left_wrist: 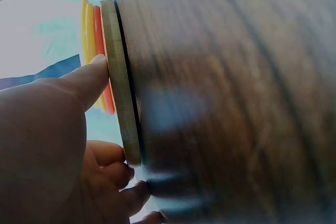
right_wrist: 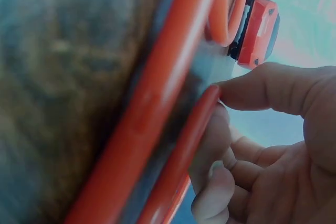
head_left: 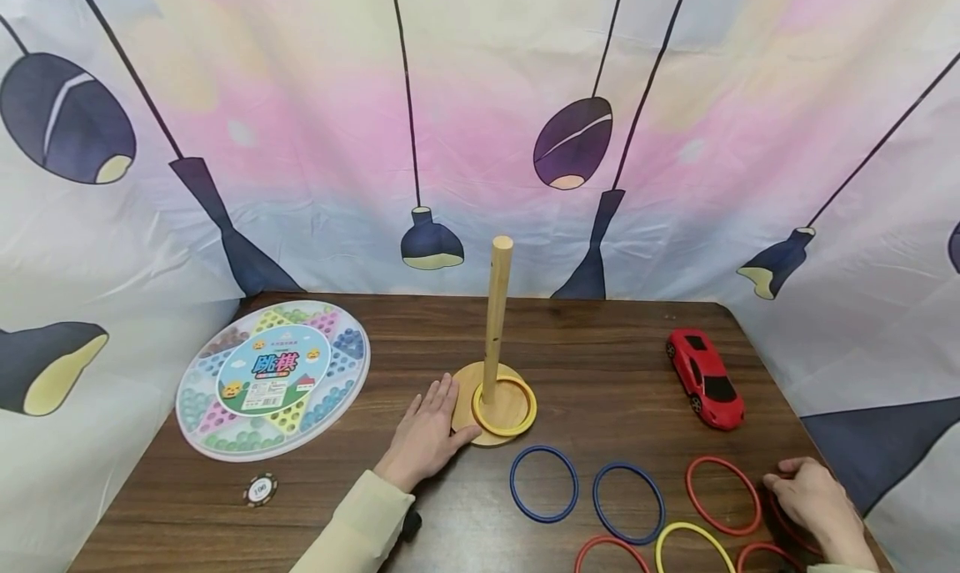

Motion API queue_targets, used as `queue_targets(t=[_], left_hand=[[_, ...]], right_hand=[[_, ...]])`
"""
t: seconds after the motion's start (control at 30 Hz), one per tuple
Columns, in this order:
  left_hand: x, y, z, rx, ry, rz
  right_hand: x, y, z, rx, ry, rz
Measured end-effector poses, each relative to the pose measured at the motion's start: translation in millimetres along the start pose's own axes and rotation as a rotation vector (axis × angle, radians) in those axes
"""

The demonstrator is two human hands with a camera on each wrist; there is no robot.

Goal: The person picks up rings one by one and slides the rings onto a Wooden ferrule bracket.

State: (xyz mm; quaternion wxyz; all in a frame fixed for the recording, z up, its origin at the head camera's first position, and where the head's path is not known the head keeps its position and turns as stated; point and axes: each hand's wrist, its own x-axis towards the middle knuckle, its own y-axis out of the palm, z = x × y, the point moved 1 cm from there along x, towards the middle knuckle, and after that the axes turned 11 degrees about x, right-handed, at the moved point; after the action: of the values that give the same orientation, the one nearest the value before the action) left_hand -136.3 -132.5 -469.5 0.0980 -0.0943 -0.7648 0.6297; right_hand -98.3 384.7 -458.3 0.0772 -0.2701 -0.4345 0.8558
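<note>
Now red ring [right_wrist: 178,150] pinched in R hand [head_left: 813,494], table's right edge

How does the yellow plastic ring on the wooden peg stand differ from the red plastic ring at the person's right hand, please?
The yellow plastic ring encircles the peg on the round wooden base; the red plastic ring lies on the table. No hand touches the yellow ring; the right hand pinches the red one. Both are thin hoops.

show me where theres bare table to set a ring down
Free patches: between the peg stand and the red toy car; behind the stand toward the backdrop; and in front of the checkers board beyond the poker chip. It is crowded near the right hand, where loose rings lie.
</note>
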Motion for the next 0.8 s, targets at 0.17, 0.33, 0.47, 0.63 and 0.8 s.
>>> queue_targets(t=[0.17, 0.33, 0.47, 0.63, 0.8], left_hand=[[0.1, 0.4, -0.1, -0.001, 0.004, 0.004], [0.4, 0.3, -0.3, 0.006, 0.0, 0.005], [0.4, -0.1, -0.6, 0.006, -0.001, 0.005], [0.0, -0.6, -1.1, 0.003, 0.002, -0.003], [-0.1, -0.6, -1.2, 0.002, -0.001, -0.002]], right_hand=[[-5, -3, -1, 0.028, -0.035, -0.024], [-12, -11, 4, 0.042, -0.094, -0.089], [-17, -17, 8, 0.037, -0.044, -0.114], [-26, -25, 15, 0.048, -0.012, -0.15], [-37, -33, 23, 0.018, -0.013, -0.193]])
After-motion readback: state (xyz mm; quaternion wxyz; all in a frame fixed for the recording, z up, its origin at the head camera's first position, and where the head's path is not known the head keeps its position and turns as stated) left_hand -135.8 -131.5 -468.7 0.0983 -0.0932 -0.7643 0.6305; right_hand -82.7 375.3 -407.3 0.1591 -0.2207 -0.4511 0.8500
